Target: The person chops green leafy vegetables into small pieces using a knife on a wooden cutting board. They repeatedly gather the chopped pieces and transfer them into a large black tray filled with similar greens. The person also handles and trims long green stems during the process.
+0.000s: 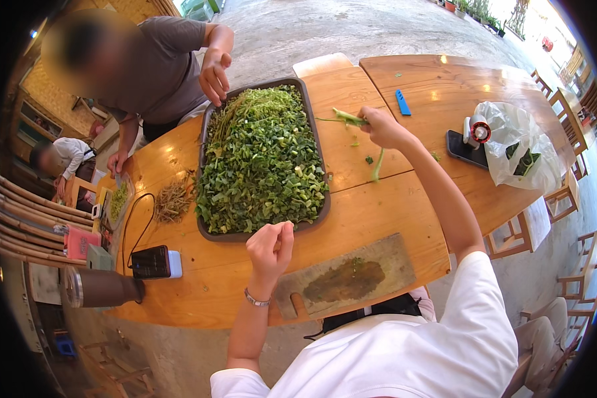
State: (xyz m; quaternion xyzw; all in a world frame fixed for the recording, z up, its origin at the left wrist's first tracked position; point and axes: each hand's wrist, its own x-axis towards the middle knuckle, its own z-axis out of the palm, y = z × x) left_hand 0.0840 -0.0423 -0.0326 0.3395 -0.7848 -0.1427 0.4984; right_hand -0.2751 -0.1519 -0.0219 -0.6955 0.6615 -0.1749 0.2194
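Observation:
A dark rectangular tray (320, 149) heaped with chopped green leaves and stems (263, 159) stands on the wooden table. My right hand (378, 127), beyond the tray's right side, grips green vegetable stalks (347, 117) that point left. A loose stalk piece (378, 165) lies on the table just below it. My left hand (271, 248) is held at the tray's near edge with its fingers curled; whether something small is between them cannot be told. Close to my body rests a worn wooden cutting board (348, 276) with a wet patch and green bits on it.
Across the table a person (164, 64) reaches to the tray's far left corner. Dry roots (173, 201), a phone (150, 262) and a tumbler (102, 287) are at left. At right lie a blue-handled tool (403, 102), a phone (460, 149), a small fan (477, 130) and a plastic bag (522, 149).

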